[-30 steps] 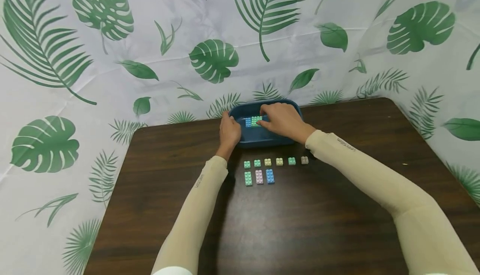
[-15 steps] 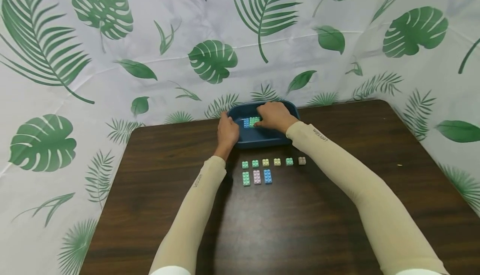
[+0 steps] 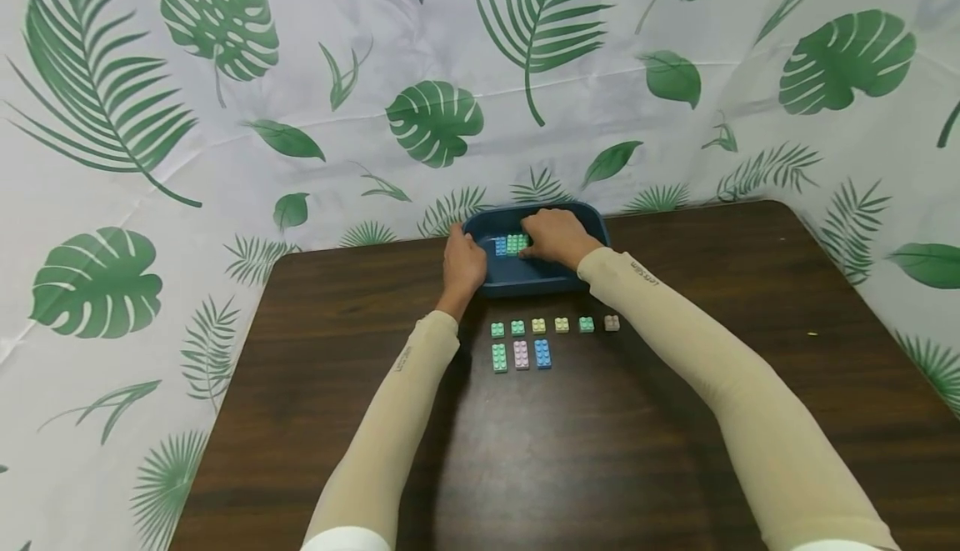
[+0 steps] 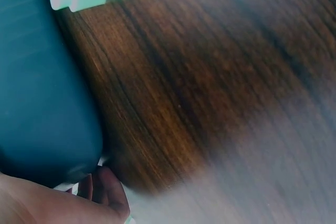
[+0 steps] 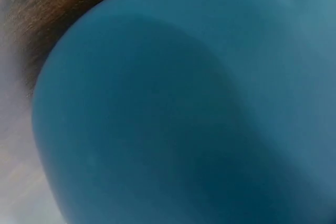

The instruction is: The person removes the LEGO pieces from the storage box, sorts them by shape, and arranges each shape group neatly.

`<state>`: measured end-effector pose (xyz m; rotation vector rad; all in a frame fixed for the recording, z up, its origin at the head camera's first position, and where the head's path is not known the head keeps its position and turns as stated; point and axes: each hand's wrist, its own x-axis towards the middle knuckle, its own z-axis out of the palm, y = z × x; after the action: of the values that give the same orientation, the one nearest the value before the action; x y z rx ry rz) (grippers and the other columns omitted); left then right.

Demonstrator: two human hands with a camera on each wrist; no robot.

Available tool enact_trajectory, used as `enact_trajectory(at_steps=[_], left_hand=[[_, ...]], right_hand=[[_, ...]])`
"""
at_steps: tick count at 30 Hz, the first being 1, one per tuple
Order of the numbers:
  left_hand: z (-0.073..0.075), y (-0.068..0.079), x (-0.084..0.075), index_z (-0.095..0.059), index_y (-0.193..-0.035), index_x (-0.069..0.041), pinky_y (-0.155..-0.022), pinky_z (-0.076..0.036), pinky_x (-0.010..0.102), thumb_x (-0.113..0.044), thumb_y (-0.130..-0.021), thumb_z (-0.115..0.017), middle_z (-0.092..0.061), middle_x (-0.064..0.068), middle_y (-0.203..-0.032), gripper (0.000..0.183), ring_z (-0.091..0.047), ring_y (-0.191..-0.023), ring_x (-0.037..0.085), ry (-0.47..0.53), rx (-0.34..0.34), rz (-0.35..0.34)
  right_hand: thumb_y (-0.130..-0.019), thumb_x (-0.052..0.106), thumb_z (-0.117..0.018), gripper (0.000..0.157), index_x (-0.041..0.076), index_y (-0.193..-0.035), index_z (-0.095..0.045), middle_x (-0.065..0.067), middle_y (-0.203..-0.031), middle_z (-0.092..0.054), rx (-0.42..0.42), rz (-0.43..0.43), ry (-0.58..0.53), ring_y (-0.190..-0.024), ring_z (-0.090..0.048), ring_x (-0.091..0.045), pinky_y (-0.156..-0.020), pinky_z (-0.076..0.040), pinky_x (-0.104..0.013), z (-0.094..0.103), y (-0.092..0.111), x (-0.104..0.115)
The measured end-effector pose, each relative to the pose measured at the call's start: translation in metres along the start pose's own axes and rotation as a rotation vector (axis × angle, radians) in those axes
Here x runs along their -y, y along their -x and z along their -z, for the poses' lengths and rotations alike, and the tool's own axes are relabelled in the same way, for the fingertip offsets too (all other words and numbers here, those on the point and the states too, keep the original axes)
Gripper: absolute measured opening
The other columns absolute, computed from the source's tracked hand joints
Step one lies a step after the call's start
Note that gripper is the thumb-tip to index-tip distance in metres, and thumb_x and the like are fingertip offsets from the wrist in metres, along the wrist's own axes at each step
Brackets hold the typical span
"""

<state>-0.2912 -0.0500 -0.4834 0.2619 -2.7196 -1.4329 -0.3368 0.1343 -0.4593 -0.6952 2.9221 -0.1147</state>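
A dark blue plastic tray [image 3: 536,288] stands at the far edge of the table. My left hand [image 3: 463,263] grips its left end; in the left wrist view the fingers [image 4: 113,190] curl around the tray's outside. Inside the tray, a blue toy building brick [image 3: 500,246] lies beside green toy building bricks [image 3: 512,244]. My right hand [image 3: 558,236] reaches into the tray, with thumb and index finger pinching the rightmost green brick, which they partly hide. The right wrist view holds mostly the tray's smooth blue wall [image 5: 131,103], no fingers.
In front of the tray on the dark wood table [image 3: 337,384] lies a row of several small square bricks [image 3: 538,326]. Below them are three longer bricks: green [image 3: 499,358], pink [image 3: 521,355] and blue [image 3: 543,354]. A leaf-patterned cloth [image 3: 300,176] hangs behind the table.
My right hand has lowered and closed in on the green bricks in the tray, its forearm swinging left. The left hand stays at the tray's end. The head view has shifted slightly.
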Motion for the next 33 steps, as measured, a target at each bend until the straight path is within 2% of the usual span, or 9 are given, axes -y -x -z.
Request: enact_trajectory(at_steps=[5,10,14,19,26,29,33], left_hand=[[-0.001,0.002,0.004,-0.036,-0.161,-0.010,-0.118,-0.046,0.052,-0.023,-0.117,-0.028,-0.049,0.014,-0.161,0.046,-0.053,-0.144,0.034,-0.013,-0.009,0.023],[0.000,0.002,0.007,-0.035,-0.161,-0.010,-0.116,-0.047,0.052,-0.023,-0.117,-0.027,-0.050,0.014,-0.160,0.047,-0.056,-0.140,0.035,-0.022,-0.009,0.030],[0.000,0.003,0.007,-0.036,-0.161,-0.011,-0.116,-0.047,0.052,-0.023,-0.117,-0.027,-0.051,0.014,-0.159,0.046,-0.056,-0.140,0.034,-0.024,-0.009,0.032],[-0.001,0.003,0.006,-0.037,-0.161,-0.011,-0.117,-0.046,0.052,-0.023,-0.117,-0.028,-0.052,0.014,-0.159,0.046,-0.055,-0.141,0.034,-0.025,-0.011,0.030],[-0.003,0.002,0.001,-0.036,-0.161,-0.012,-0.113,-0.050,0.052,-0.023,-0.117,-0.032,-0.052,0.012,-0.159,0.046,-0.058,-0.138,0.034,-0.064,-0.012,0.045],[-0.004,-0.001,-0.001,-0.036,-0.161,-0.014,-0.107,-0.053,0.052,-0.022,-0.116,-0.034,-0.053,0.011,-0.158,0.046,-0.061,-0.132,0.034,-0.076,-0.012,0.049],[-0.003,-0.003,-0.003,-0.035,-0.162,-0.015,-0.103,-0.054,0.051,-0.017,-0.114,-0.037,-0.054,0.009,-0.156,0.048,-0.063,-0.129,0.033,-0.079,-0.013,0.052]], right_hand=[[-0.094,0.044,-0.080,0.036,0.011,-0.106,-0.071,-0.006,-0.080,-0.067,0.008,0.009,0.007,-0.069,-0.065,-0.022,-0.066,-0.053,-0.039,-0.001,0.002,0.000],[-0.095,0.046,-0.079,0.041,0.011,-0.114,-0.071,-0.005,-0.083,-0.068,0.009,0.023,0.049,-0.069,-0.065,-0.021,-0.067,-0.055,-0.039,0.005,0.009,0.004],[-0.095,0.047,-0.079,0.044,0.010,-0.117,-0.070,-0.004,-0.082,-0.069,-0.023,0.074,0.104,-0.066,-0.064,-0.019,-0.064,-0.054,-0.039,0.012,0.020,0.011],[-0.094,0.048,-0.080,0.043,0.009,-0.111,-0.071,-0.004,-0.074,-0.067,-0.149,0.113,0.172,-0.054,-0.058,-0.017,-0.052,-0.049,-0.035,0.020,0.049,0.020],[-0.092,0.050,-0.081,0.047,0.008,-0.110,-0.071,-0.006,-0.081,-0.072,-0.351,0.135,0.189,-0.053,-0.057,-0.017,-0.047,-0.046,-0.034,0.024,0.100,0.026],[-0.091,0.049,-0.082,0.044,0.009,-0.105,-0.070,-0.004,-0.076,-0.068,-0.387,0.168,0.200,-0.051,-0.054,-0.015,-0.044,-0.042,-0.031,0.024,0.118,0.025],[-0.090,0.049,-0.083,0.043,0.011,-0.095,-0.064,0.000,-0.067,-0.057,-0.375,0.205,0.207,-0.049,-0.048,-0.012,-0.042,-0.034,-0.028,0.022,0.140,0.024]])
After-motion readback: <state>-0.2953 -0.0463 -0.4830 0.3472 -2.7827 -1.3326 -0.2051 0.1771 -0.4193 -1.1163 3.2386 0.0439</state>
